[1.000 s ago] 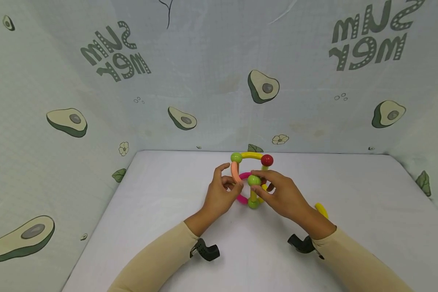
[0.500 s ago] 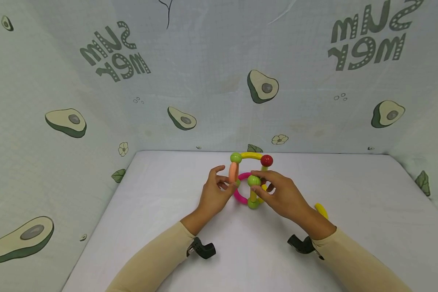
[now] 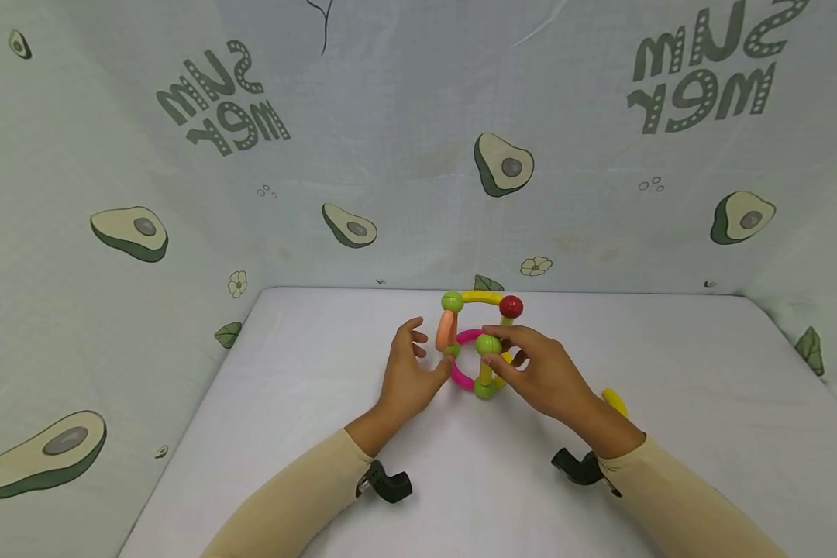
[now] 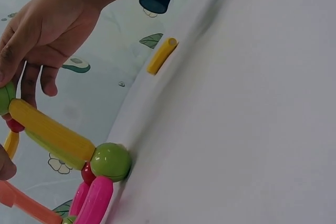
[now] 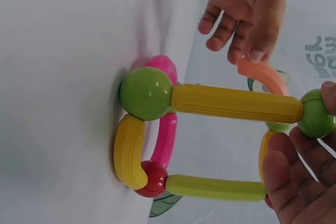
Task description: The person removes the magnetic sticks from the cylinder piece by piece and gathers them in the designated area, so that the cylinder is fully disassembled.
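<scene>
A frame of magnetic rods and balls [image 3: 469, 381] stands on the table, with magenta and yellow curved rods at its base. My right hand [image 3: 540, 372] pinches the green ball [image 5: 315, 114] on top of an upright yellow rod [image 5: 236, 103]. From the far green ball [image 3: 452, 301] an orange curved rod [image 3: 446, 332] hangs down at the left, its lower end free in the right wrist view [image 5: 244, 67]. Close beside that end is my left hand [image 3: 408, 380], its fingers loosely spread and its thumb near the rod; whether the thumb touches is unclear. A red ball [image 3: 511, 307] sits at the back right corner.
One loose yellow curved rod [image 3: 614, 402] lies on the white table [image 3: 307, 364], beside the right forearm. Behind the table hangs a pale cloth [image 3: 404, 155] printed with avocados. A black wrist camera [image 3: 388, 482] juts from each sleeve.
My left fingers, earlier at the orange rod, have eased off it to the left. The orange rod has swung so its lower end points more downward and leftward. My right hand stays on the green ball.
</scene>
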Action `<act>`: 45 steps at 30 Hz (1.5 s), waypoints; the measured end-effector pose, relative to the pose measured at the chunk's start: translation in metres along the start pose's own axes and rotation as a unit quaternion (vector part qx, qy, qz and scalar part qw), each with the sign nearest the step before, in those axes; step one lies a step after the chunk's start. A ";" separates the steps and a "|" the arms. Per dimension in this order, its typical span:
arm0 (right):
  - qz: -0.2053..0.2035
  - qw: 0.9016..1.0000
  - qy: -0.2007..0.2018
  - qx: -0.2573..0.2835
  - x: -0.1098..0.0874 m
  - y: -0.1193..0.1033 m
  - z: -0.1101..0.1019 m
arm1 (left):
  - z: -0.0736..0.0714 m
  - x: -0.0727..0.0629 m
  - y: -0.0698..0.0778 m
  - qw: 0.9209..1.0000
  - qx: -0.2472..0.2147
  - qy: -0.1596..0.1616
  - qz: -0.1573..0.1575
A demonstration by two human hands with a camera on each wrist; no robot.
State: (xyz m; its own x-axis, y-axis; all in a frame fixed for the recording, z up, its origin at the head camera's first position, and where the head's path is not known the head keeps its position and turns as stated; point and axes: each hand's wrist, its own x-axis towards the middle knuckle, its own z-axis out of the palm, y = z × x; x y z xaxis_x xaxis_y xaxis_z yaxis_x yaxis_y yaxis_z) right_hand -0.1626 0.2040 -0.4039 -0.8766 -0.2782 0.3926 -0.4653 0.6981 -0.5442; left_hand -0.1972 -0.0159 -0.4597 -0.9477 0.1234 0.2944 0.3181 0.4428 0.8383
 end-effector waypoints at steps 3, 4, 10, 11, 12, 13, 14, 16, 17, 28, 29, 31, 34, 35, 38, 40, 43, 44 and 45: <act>-0.002 1.000 0.004 0.006 -0.001 0.000 0.000 | 0.002 -0.007 0.005 0.997 0.035 0.045 0.055; -0.001 1.000 0.005 0.007 -0.001 0.000 0.000 | 0.003 -0.010 0.007 0.994 0.043 0.057 0.077; 0.014 1.000 0.003 0.013 -0.004 0.001 0.002 | 0.006 -0.024 0.020 0.980 0.009 0.039 0.196; 0.015 1.000 0.004 0.014 -0.005 0.001 0.002 | 0.007 -0.026 0.021 0.979 -0.003 0.024 0.204; 0.014 1.000 0.006 0.015 -0.005 0.001 0.002 | 0.008 -0.027 0.023 0.978 -0.012 0.009 0.206; 0.013 1.000 0.008 0.017 -0.005 0.001 0.002 | 0.010 -0.028 0.024 0.979 -0.017 -0.007 0.204; 0.010 1.000 0.010 0.019 -0.005 0.001 0.002 | 0.011 -0.029 0.026 0.980 -0.021 -0.024 0.198; 0.004 1.000 0.015 0.021 -0.004 0.002 0.001 | 0.016 -0.028 0.026 0.983 -0.018 -0.058 0.171; 0.001 1.000 0.017 0.022 -0.004 0.002 0.001 | 0.018 -0.028 0.026 0.985 -0.012 -0.071 0.159; -0.002 1.000 0.014 0.022 -0.003 0.004 -0.001 | 0.042 -0.016 0.014 0.991 -0.015 -0.125 0.056; -0.002 1.000 0.014 0.023 -0.003 0.004 -0.001 | 0.043 -0.015 0.014 0.991 -0.016 -0.125 0.050; -0.001 1.000 0.014 0.025 -0.003 0.004 -0.001 | 0.044 -0.014 0.014 0.991 -0.019 -0.125 0.046; 0.001 0.999 0.013 0.029 -0.002 0.005 -0.001 | 0.045 -0.013 0.014 0.991 -0.013 -0.121 0.058; 0.001 0.999 0.012 0.030 -0.002 0.005 -0.001 | 0.044 -0.012 0.014 0.991 -0.009 -0.120 0.064; 0.002 0.999 0.007 0.035 -0.002 0.006 -0.002 | 0.045 -0.011 0.012 0.990 0.005 -0.115 0.078; 0.003 0.999 0.002 0.038 -0.002 0.006 -0.002 | 0.045 -0.010 0.010 0.990 0.015 -0.114 0.087; 0.006 0.999 -0.002 0.037 -0.001 0.006 -0.002 | 0.045 -0.009 0.008 0.988 0.025 -0.114 0.098; 0.008 0.999 -0.002 0.034 -0.001 0.006 -0.002 | 0.045 -0.008 0.009 0.988 0.028 -0.115 0.100; 0.009 0.999 -0.003 0.032 -0.001 0.006 -0.003 | 0.045 -0.008 0.008 0.987 0.029 -0.117 0.103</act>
State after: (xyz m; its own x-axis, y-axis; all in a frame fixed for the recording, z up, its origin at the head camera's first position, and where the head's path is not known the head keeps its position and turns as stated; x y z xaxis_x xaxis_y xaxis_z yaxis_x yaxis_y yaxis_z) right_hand -0.1643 0.2099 -0.4053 -0.8859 -0.2689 0.3781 -0.4555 0.6592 -0.5984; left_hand -0.1884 0.0269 -0.4758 -0.8461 0.4139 0.3359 0.5083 0.4370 0.7420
